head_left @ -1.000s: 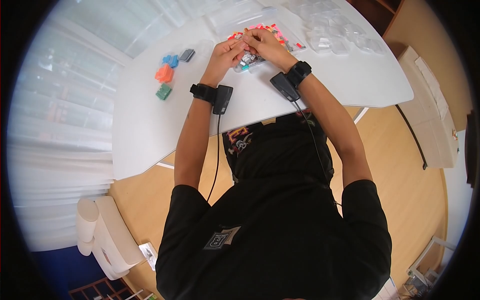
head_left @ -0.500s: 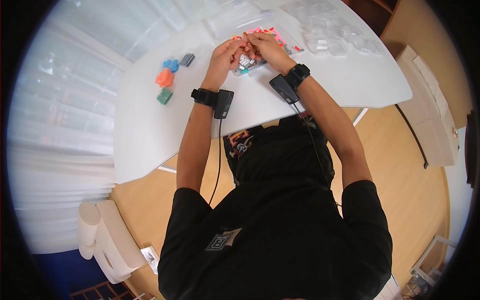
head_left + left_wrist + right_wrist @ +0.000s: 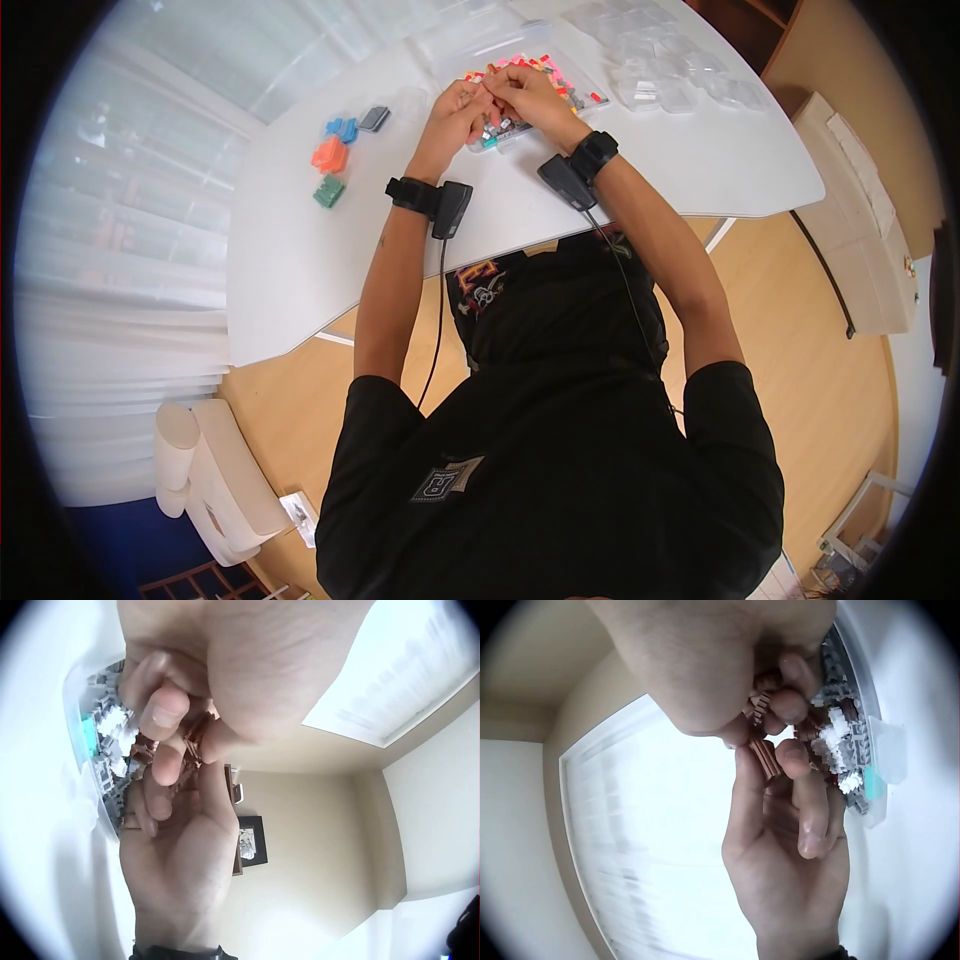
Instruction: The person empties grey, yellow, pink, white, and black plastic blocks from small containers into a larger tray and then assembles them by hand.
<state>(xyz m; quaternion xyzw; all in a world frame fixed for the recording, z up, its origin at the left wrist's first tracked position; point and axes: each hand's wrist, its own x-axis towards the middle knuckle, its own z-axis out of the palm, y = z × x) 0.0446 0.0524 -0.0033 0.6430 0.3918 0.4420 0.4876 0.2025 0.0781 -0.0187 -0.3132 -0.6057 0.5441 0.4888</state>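
A small brown ridged block (image 3: 765, 759) is pinched aslant by the left hand (image 3: 450, 115); just beside it, a second brown block (image 3: 760, 709), toothed along one edge, is held in the right hand (image 3: 540, 97).

Your head cam faces down, farther off; wrist cams (image 3: 453, 210) face your left hand (image 3: 449, 122) and right hand (image 3: 538, 100) close-up, both sharing the box (image 3: 889, 752).

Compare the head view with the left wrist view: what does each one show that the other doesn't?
Only the head view shows the orange piece, blue piece and green piece. Only the left wrist view shows the framed picture on the wall, and the brown pieces close up. Both show the left hand and right hand close together at the tub of small pieces.
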